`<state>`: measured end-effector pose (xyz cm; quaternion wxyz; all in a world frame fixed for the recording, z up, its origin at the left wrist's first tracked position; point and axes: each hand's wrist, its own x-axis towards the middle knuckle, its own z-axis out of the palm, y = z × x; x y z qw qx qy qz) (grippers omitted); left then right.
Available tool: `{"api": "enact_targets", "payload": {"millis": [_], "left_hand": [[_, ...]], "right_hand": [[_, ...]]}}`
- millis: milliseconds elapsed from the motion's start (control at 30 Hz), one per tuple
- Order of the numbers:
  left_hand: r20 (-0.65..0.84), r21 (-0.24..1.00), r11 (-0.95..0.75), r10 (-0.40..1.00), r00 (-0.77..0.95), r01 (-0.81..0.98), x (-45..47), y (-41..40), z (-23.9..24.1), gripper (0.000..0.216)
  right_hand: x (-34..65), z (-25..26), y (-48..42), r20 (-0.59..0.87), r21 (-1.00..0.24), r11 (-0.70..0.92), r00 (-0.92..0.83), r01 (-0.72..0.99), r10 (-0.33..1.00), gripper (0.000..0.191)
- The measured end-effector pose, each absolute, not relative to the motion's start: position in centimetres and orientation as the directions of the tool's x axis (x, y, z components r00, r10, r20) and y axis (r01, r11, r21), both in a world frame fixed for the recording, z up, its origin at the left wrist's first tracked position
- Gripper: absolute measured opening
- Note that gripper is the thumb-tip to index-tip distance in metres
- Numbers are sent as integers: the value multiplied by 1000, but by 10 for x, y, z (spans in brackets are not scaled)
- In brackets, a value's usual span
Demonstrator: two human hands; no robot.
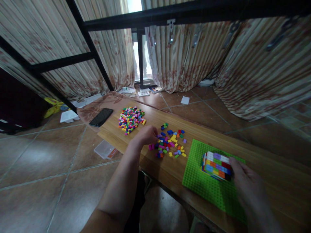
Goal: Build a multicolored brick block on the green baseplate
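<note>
My left hand [147, 135] reaches into the loose pile of small coloured bricks [173, 138] on the bench. Its fingers are curled together at the pile's left side, and their tips are partly hidden, so I cannot make out what is in them. My right hand [247, 179] grips the right end of a block built from multicoloured toy bricks [217, 165]. That block has white, purple, orange, green and blue bricks on its top face. It is over the green studded baseplate [194, 171]; whether it rests on the plate I cannot tell.
A denser heap of small bricks [131, 119] lies farther left on the wooden bench [150, 165]. Beyond it is a black phone [101, 117] on a patterned cloth. A clear plastic box [105, 149] sits on the tiled floor. A black metal frame [116, 23] stands before the curtains.
</note>
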<state>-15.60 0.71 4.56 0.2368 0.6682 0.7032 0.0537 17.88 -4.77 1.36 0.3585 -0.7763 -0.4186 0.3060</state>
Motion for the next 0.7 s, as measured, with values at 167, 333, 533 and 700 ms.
{"api": "enact_targets", "payload": {"millis": [167, 333, 533, 700], "left_hand": [[-235, 389, 89, 972, 5, 917, -155, 9, 45, 24], [-237, 391, 86, 972, 10, 916, -155, 8, 49, 25], [-221, 365, 103, 975, -22, 925, -153, 9, 48, 27], [-102, 400, 135, 990, -102, 907, -148, 18, 42, 39]], "right_hand": [[177, 14, -48, -184, -842, -378, 453, 386, 873, 42], [178, 11, -47, -180, -859, -367, 462, 356, 869, 39], [179, 12, -46, -210, -844, -397, 459, 361, 863, 50], [180, 10, -46, -182, -842, -381, 464, 382, 867, 47]]}}
